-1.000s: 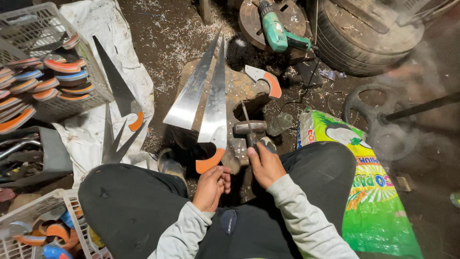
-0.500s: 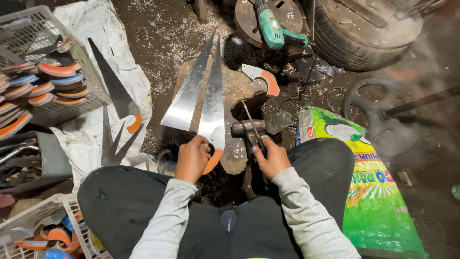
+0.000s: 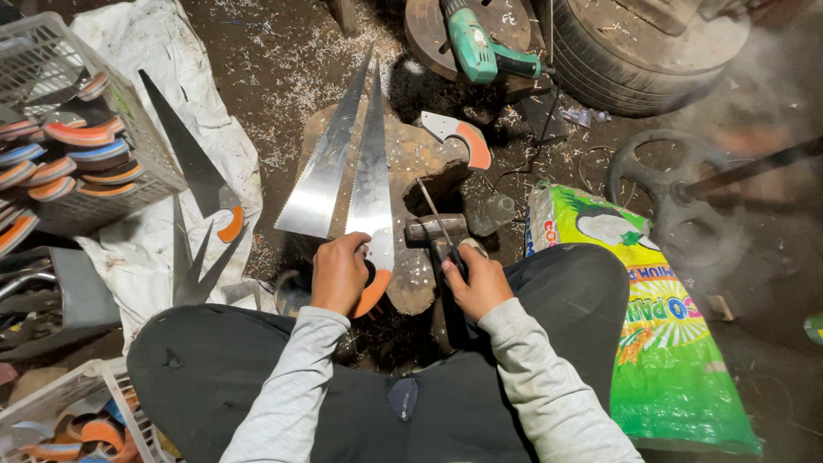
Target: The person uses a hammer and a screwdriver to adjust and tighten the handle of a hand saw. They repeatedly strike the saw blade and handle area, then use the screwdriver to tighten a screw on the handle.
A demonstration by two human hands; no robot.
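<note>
1. The person sits on the floor. The left hand [image 3: 340, 273] is clenched around the orange-and-black handle of a saw blade [image 3: 374, 176] at lower centre of the frame; the grip is closed on the handle end.
2. The right hand [image 3: 476, 279] is clenched on the shaft of a hammer [image 3: 437, 230], whose head rests on the wooden block [image 3: 403, 154] at frame centre, just right of the held handle.
3. The saw blade lies flat on the block. Its long axis runs nearly vertical in the frame: handle toward the person, tip toward the upper centre, tilted slightly left of vertical.
4. A second saw blade [image 3: 321, 167] lies touching it on the left, its tip angled toward the same upper-centre point, so that the two form a narrow V.
5. Risk, judged: the left hand's fingers sit just beside the hammer head, and a glancing blow would catch them.
6. Risk, judged: toothed edges face the gap between the blades, and a slip of the left hand up the handle would meet teeth.
7. Risk, judged: the block's top looks uneven and hollowed near the hammer, so a strike could make the blade bounce or skid off toward the second blade.
8. Also present: loose handle [image 3: 459, 133] on the block, green power tool [image 3: 480, 47] at upper centre, green sack [image 3: 677, 343] at right, crate of handles [image 3: 69, 146] at upper left.
</note>
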